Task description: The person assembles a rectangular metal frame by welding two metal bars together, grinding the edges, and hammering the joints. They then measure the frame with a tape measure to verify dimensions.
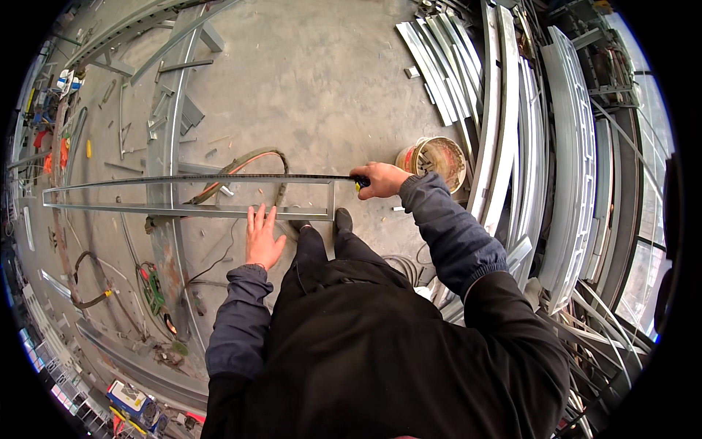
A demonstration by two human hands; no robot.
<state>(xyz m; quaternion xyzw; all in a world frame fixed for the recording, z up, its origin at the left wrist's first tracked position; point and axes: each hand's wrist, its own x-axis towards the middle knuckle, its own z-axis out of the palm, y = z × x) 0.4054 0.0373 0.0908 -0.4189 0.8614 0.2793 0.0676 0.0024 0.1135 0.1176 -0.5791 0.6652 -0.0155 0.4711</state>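
One long, narrow metal frame (292, 214) lies across one metal beam (170, 139), its right end reaching beyond the beam's right edge, over the floor (314, 80). One black-and-yellow tape measure (361, 182) sits just beyond the frame's far right corner, one blade (256, 178) running out along the far edge; its markings are too small to read. The right hand (386, 181) has its fingers clamped on the case; the left hand (264, 240), fingers slightly apart, touches the near bar. Two shoes (343, 220) stand near the frame's right end, and one bucket (404, 156) stands to the right.
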